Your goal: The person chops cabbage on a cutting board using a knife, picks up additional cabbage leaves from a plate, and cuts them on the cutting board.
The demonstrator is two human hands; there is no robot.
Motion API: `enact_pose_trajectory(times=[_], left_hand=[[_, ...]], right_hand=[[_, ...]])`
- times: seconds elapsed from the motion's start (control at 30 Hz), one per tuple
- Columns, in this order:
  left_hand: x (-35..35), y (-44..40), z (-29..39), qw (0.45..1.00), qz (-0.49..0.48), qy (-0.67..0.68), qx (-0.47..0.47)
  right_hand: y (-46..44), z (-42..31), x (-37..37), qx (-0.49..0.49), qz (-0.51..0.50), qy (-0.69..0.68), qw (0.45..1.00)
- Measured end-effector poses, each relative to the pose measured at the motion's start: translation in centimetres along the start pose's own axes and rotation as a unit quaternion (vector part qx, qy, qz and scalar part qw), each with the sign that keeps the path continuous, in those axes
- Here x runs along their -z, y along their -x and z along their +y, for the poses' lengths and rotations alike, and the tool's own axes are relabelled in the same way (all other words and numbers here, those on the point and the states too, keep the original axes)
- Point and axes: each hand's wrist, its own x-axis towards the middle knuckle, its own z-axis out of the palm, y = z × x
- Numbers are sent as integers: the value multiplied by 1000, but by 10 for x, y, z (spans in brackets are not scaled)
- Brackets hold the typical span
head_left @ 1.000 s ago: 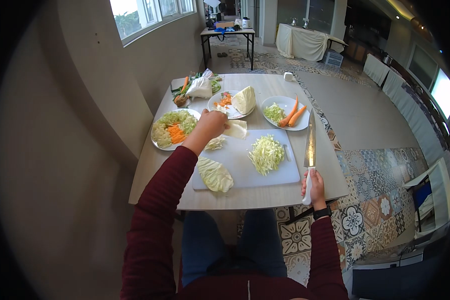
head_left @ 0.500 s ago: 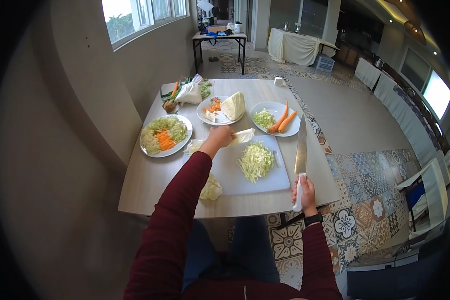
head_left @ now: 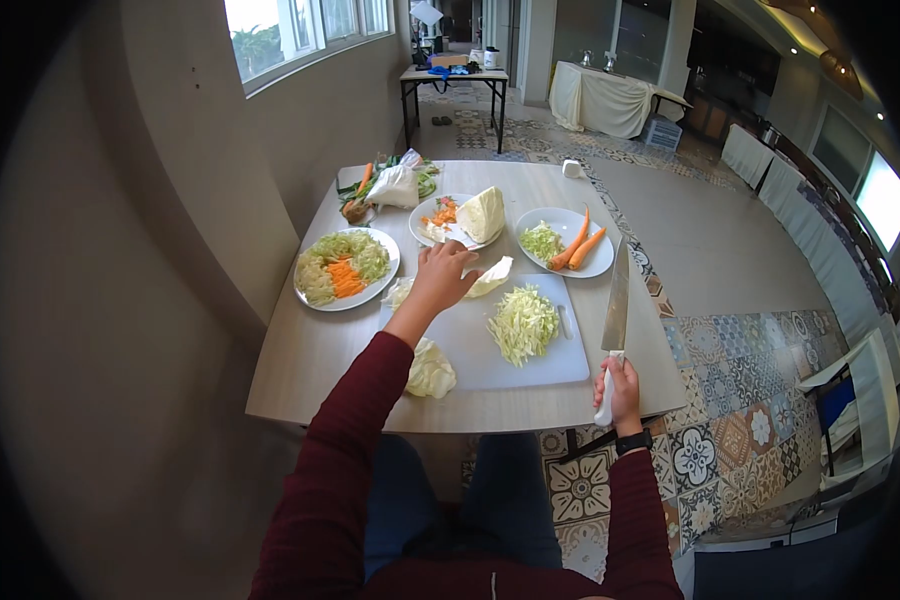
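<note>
My left hand point(head_left: 444, 277) is over the back left of the white cutting board point(head_left: 470, 360), its fingers apart. Just right of its fingertips lies a pale cabbage leaf point(head_left: 491, 277) at the board's back edge. On the board's right half is a pile of shredded cabbage point(head_left: 524, 324). Another cabbage leaf point(head_left: 430, 370) rests at the front left corner, partly behind my sleeve. My right hand point(head_left: 618, 388) is closed round the white handle of a large knife point(head_left: 616, 310), blade pointing away, at the table's right side.
Behind the board, one plate point(head_left: 422, 238) holds a cabbage wedge point(head_left: 481, 215) and orange scraps; another point(head_left: 600, 262) holds carrots point(head_left: 576, 242) and shreds. A plate point(head_left: 315, 298) of shredded vegetables sits left. Bagged vegetables point(head_left: 395, 187) and a small white object point(head_left: 571, 168) are farther back.
My left hand has moved the pale leaf to the board's back edge and let go of it, its fingers now spread. My right hand still holds the knife.
</note>
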Motion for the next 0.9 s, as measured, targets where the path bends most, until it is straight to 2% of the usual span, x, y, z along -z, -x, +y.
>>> enact_pose_trajectory(times=[0.13, 0.33, 0.47, 0.57, 0.7, 0.8, 0.9], left_hand=[[43, 57, 14, 991, 129, 34, 17], [56, 156, 14, 978, 114, 150, 93], [44, 192, 28, 976, 56, 193, 80], [40, 201, 38, 989, 58, 121, 61], [25, 204, 46, 993, 49, 55, 93], [2, 206, 38, 990, 61, 48, 121], [13, 198, 53, 985, 65, 55, 149]], right_hand=[[1, -2, -1, 2, 6, 3, 1000], [0, 0, -1, 10, 10, 15, 1000], [-1, 1, 0, 12, 10, 22, 1000], [-2, 4, 0, 15, 15, 29, 999], [-1, 4, 0, 23, 22, 27, 999], [-1, 6, -2, 35, 32, 26, 999], [0, 8, -1, 37, 30, 32, 998]])
